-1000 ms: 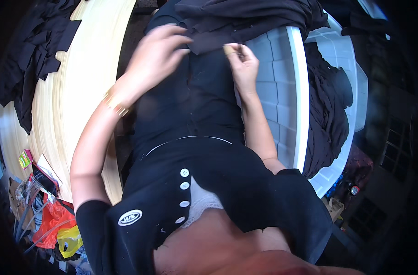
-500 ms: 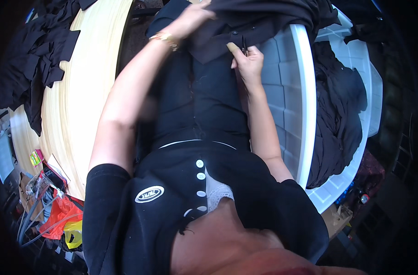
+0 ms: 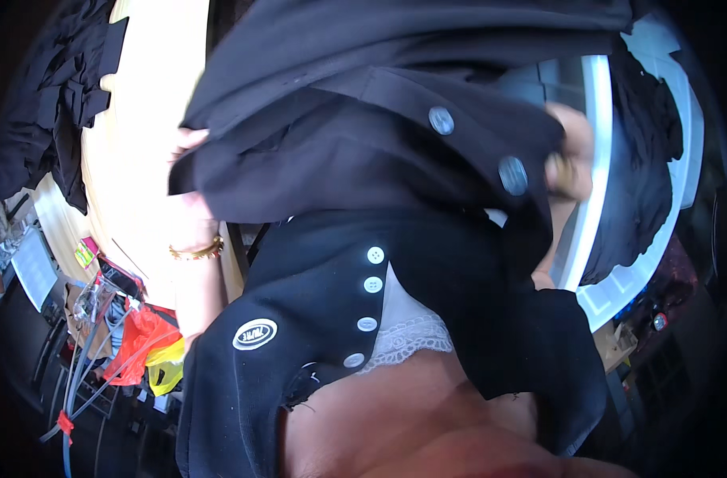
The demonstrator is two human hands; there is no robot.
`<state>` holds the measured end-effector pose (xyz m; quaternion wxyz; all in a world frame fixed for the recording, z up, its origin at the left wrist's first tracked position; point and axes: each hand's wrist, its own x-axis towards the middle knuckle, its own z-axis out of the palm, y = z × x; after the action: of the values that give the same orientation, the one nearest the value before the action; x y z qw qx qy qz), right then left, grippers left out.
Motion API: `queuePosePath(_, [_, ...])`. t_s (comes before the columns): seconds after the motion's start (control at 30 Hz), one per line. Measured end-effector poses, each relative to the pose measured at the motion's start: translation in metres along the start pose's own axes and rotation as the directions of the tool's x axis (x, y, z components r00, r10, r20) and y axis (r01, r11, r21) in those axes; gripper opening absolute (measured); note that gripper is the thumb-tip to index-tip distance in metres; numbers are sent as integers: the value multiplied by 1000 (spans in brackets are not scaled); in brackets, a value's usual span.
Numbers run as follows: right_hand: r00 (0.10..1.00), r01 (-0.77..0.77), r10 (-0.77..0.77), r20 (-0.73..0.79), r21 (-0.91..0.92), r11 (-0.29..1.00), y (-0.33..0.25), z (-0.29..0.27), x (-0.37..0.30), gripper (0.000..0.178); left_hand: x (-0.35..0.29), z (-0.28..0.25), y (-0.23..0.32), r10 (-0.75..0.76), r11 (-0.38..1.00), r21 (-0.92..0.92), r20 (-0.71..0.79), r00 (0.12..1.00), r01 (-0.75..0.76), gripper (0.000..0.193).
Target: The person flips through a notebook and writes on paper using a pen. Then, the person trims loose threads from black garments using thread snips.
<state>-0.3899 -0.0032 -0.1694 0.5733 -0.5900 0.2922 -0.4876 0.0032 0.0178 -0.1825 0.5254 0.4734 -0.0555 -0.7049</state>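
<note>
Raised over the lap is a charcoal cloth garment with large round buttons, spread out but not laid flat. The left hand grasps its left corner; the right hand, blurred, seems clenched on the buttoned edge. Left, black cloth pieces remain unheld on the pale wooden table; right, crumpled black fabric fills a white plastic tub.

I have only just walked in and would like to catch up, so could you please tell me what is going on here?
Someone is handling a dark garment with buttons, spread out in front of them. The left hand holds its left corner; the right hand, blurred, is at its right edge, its exact grip unclear. To the left, dark cloth lies on a light wooden table; to the right, dark fabric lies in a white tub.
</note>
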Motion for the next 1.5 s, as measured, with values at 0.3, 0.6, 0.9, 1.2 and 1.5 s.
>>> queuePosePath(0.3, [922,-349,379,-73,263,899,40,-11,-3,24,38,91,-55,224,-320,434,899,377,-842,45])
queuePosePath(0.6, [911,-387,402,-89,146,910,35,-13,-12,46,57,136,-90,10,211,442,891,454,-872,24])
queuePosePath(0.9, [921,-386,365,-137,-187,903,19,-25,4,25,25,157,-31,-103,366,760,606,788,-537,16])
queuePosePath(1.2, [909,-48,-316,-273,-820,570,23,12,10,30,62,130,-68,-76,783,556,530,845,-278,17])
queuePosePath(1.5, [909,8,-374,-183,-891,454,-11,21,-4,36,57,143,-67,-18,787,517,566,824,-337,18])
